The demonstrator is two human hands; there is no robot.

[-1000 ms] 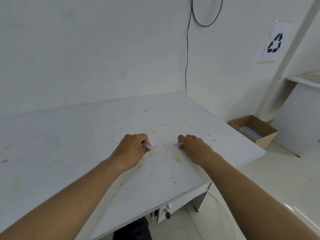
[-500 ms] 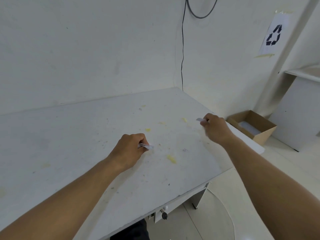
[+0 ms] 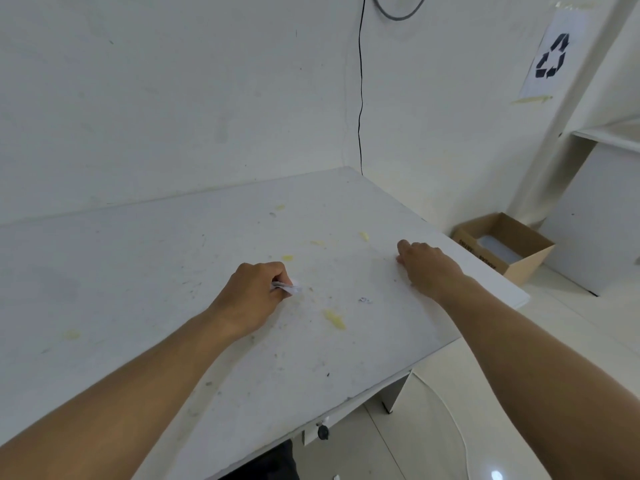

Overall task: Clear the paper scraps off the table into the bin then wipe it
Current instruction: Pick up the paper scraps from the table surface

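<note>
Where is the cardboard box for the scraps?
In the head view, the cardboard box sits on the floor to the right, past the table's far right edge, under the recycling sign on the wall.

Right hand (image 3: 427, 266) knuckles face the camera, so its fingertips and anything under them are hidden. Paper scraps (image 3: 286, 287) mostly buried in left hand (image 3: 254, 292). Speck (image 3: 364, 300) between hands too small, possibly paper. Cardboard box (image 3: 519, 263) print unreadable.
</note>
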